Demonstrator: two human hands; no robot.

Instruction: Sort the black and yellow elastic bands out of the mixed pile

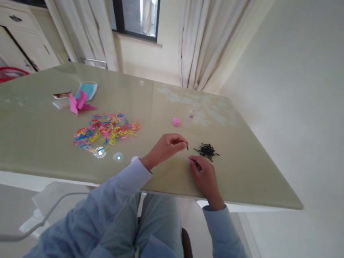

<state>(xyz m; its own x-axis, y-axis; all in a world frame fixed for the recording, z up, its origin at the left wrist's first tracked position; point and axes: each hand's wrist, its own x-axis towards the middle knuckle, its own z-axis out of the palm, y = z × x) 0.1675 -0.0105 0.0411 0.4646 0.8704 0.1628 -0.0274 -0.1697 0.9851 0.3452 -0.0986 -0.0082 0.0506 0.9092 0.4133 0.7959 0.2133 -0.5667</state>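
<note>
Pinches a small dark piece [187,146] in the left grip [165,148], at the frame's centre. Closes the right grip [205,177] on more dark pieces [198,166], just below a black heap [206,151] right of centre. Works near the front edge of the desk [255,181], with open room rightward to its slanting side.

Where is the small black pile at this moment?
In the head view, the black pile lies right of centre on the table, just beyond the right hand.
</note>
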